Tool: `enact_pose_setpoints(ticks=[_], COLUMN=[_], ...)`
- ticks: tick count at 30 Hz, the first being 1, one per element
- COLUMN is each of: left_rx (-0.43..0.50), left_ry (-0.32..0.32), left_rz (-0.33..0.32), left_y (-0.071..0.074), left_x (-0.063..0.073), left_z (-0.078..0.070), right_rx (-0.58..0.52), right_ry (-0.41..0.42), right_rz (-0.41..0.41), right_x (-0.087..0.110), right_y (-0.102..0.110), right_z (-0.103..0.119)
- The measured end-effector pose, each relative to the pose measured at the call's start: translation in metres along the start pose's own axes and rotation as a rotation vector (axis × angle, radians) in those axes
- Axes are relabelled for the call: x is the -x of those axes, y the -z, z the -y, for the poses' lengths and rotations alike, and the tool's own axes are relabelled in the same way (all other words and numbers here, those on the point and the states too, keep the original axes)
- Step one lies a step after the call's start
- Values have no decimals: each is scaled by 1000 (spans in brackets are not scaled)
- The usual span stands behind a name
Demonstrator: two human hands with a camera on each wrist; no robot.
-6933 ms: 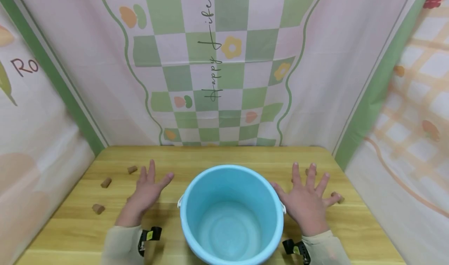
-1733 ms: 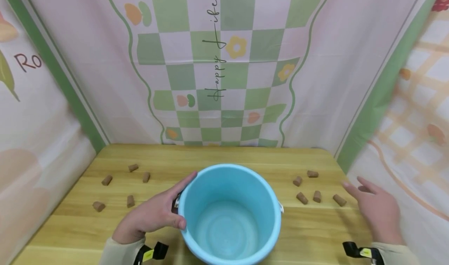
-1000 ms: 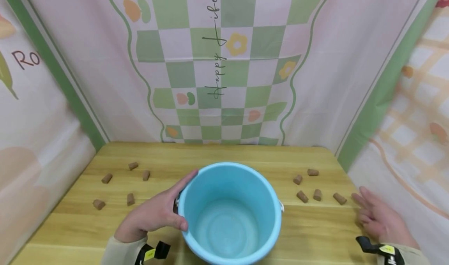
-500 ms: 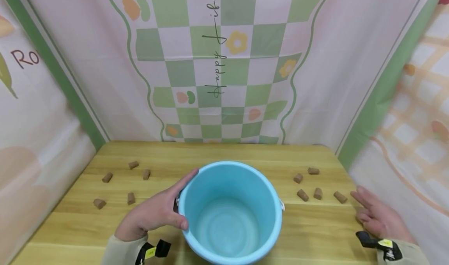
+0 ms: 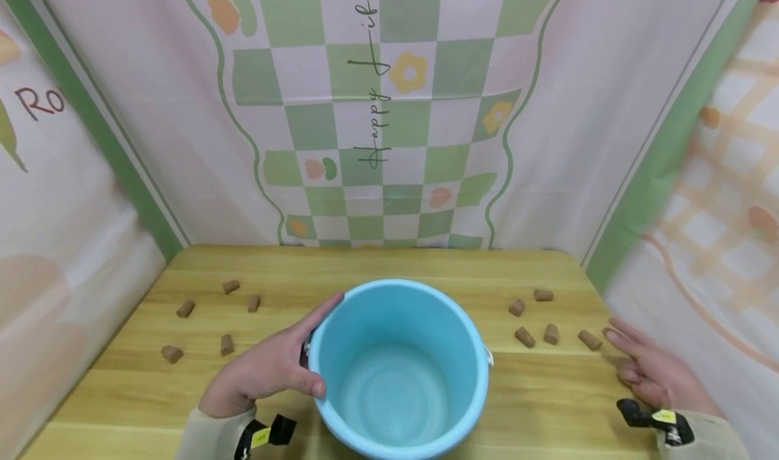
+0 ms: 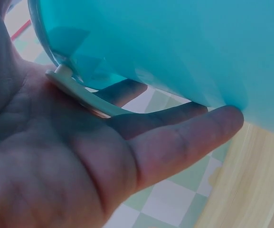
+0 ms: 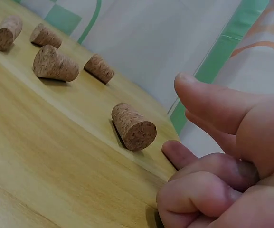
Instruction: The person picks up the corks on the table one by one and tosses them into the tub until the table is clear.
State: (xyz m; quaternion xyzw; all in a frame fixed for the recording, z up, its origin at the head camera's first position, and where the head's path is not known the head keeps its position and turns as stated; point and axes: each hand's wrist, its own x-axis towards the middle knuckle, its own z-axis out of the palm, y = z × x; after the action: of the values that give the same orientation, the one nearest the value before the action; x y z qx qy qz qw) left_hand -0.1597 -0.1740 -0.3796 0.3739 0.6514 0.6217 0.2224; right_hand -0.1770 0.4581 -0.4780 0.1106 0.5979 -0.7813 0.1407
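Note:
A light blue bucket [image 5: 398, 406] stands at the table's front middle, its inside showing nothing but the bottom. My left hand [image 5: 268, 373] holds its left side, thumb at the rim; in the left wrist view, fingers [image 6: 184, 147] lie along the outer wall [image 6: 184, 52] below the white handle [image 6: 80, 90]. At the table's right edge is my right hand [image 5: 660, 372], holding nothing. Its thumb and index finger stretch toward a tapered cork stopper [image 5: 589, 340], a small gap away, while the other fingers curl under. That cork [image 7: 134, 127] lies on its side.
Several more corks [image 5: 525, 337] lie right of the bucket, and another scattered group [image 5: 185, 308] lies to the left. The wooden table [image 5: 365, 264] meets a checkered cloth backdrop [image 5: 404, 128] behind, with cloth walls at both sides.
Earlier both hands were spread over the table beside the bucket. My left hand has taken hold of the bucket; my right has moved right, then slightly toward the outermost cork.

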Motion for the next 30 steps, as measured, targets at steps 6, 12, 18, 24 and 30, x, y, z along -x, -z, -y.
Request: enact_pose_setpoints(ticks=[6, 12, 18, 24, 30], left_rx=[48, 61, 46, 54, 71], left_ry=[-9, -3, -11, 11, 14], left_rz=[8, 8, 10, 16, 21], left_y=[1, 0, 1, 2, 2], left_x=[0, 0, -2, -2, -2], left_z=[0, 1, 2, 2, 4], right_rx=[286, 370, 205, 421, 454], right_ry=[20, 23, 66, 54, 29], right_rz=[23, -7, -1, -6, 17], right_x=[0, -1, -2, 1, 0], right_y=[-3, -8, -13, -15, -16], right_z=[6, 5, 0, 2, 6])
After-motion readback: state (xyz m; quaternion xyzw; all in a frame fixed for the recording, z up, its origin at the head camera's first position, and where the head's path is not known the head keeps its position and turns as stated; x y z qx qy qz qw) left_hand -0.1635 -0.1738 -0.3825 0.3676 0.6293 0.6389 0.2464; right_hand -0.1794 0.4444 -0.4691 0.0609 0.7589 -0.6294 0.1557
